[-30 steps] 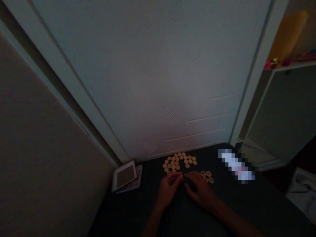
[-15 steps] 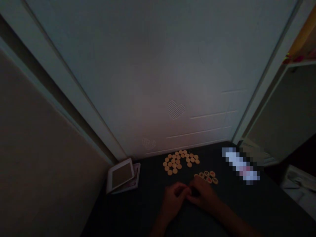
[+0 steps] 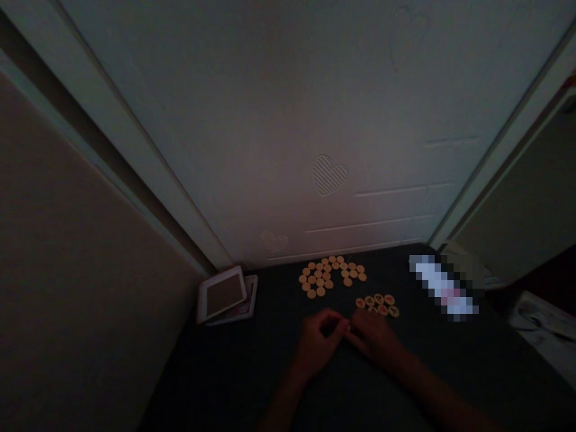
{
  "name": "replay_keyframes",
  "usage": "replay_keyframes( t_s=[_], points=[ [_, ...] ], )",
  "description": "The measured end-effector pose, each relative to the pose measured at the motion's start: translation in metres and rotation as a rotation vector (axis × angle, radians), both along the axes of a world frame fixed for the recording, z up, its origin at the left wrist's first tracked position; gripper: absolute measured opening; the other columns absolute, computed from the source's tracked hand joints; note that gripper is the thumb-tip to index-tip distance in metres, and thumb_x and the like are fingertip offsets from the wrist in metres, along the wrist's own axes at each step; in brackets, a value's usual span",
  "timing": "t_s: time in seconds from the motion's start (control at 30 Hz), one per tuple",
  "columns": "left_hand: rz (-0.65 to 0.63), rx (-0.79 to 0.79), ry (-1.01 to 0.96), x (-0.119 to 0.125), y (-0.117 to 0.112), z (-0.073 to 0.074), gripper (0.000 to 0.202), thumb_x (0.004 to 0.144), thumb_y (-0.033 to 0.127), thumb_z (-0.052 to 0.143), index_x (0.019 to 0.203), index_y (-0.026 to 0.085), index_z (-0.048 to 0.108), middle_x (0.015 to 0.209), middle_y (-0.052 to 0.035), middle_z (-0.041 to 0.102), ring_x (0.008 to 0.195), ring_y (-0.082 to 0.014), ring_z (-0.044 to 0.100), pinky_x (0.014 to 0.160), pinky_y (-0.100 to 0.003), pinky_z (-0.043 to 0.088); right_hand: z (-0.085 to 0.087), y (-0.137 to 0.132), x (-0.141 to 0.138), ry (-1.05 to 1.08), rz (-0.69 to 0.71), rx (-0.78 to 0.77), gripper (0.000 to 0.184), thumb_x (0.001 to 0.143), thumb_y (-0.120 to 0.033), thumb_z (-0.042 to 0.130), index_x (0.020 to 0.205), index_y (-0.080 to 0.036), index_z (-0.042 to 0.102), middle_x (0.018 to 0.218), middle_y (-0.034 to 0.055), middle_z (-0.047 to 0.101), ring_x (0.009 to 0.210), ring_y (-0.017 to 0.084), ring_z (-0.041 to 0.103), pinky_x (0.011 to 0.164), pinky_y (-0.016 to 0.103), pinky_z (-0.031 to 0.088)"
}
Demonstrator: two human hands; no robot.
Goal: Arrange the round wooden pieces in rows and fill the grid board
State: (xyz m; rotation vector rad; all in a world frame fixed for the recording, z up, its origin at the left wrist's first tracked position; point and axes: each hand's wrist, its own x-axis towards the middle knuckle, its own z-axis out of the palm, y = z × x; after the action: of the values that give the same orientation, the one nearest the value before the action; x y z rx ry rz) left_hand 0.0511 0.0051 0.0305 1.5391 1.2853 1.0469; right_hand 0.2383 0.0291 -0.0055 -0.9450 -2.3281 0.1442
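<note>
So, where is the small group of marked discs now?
The marked discs lie on the dark surface in the head view, just beyond the right hand, right of the larger group of plain discs.

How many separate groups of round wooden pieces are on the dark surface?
2. The larger group of plain pieces lies by the door; the smaller group of marked pieces lies just beyond the right hand. That hand or the left hand may hide more.
</note>
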Motion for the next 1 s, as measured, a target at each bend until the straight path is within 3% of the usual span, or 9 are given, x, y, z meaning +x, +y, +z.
replay_keyframes(
  t_s=[0.23,0.43,0.67,0.87,1.0],
  points=[
    [0.075,-0.07,-0.11,-0.002,0.007,-0.006,0.022,0.085,0.04,0.069,0.086,0.018,0.073,0.084,-0.0039,0.077,0.078,-0.0185,0.071,0.073,-0.028,0.056,0.012,-0.002,-0.003,0.0,0.032,-0.107,0.018,0.1,-0.026,0.048,0.085,-0.02,0.055,0.079,0.0018,0.062,0.069,0.014,0.058,0.062,0.026,0.04],
    [0.083,-0.175,-0.264,-0.002,0.005,-0.001,0.026,0.081,0.041,0.074,0.091,0.017,0.074,0.08,-0.0051,0.077,0.072,-0.0189,0.073,0.069,-0.029,0.059,0.015,-0.002,-0.003,0.041,0.036,-0.235,0.017,0.101,-0.024,0.046,0.09,-0.021,0.059,0.082,0.0019,0.064,0.072,0.015,0.061,0.065,0.027,0.044],
    [0.089,-0.233,-0.402,-0.001,0.007,-0.003,0.04,0.078,0.044,0.078,0.105,0.015,0.075,0.096,-0.0101,0.079,0.087,-0.0238,0.075,0.076,-0.034,0.063,0.018,0.0,-0.004,0.111,-0.036,-0.269,0.02,0.102,-0.024,0.043,0.096,-0.021,0.061,0.086,0.0038,0.068,0.077,0.018,0.065,0.07,0.03,0.05],
    [0.099,-0.252,-0.439,-0.004,0.009,-0.002,0.045,0.077,0.044,0.08,0.112,0.016,0.074,0.108,-0.0112,0.077,0.099,-0.0271,0.074,0.085,-0.039,0.063,0.018,0.0,-0.005,0.18,-0.055,-0.271,0.023,0.098,-0.026,0.052,0.119,-0.023,0.06,0.09,0.005,0.068,0.075,0.018,0.065,0.069,0.031,0.053],
    [0.044,-0.242,-0.444,-0.005,0.009,-0.003,0.048,0.077,0.043,0.08,0.117,0.017,0.072,0.114,-0.0114,0.076,0.106,-0.0284,0.072,0.093,-0.042,0.06,0.018,0.001,-0.005,0.22,-0.049,-0.251,0.024,0.096,-0.025,0.056,0.12,-0.025,0.061,0.094,0.0053,0.067,0.079,0.019,0.065,0.071,0.032,0.055]
  ],
)
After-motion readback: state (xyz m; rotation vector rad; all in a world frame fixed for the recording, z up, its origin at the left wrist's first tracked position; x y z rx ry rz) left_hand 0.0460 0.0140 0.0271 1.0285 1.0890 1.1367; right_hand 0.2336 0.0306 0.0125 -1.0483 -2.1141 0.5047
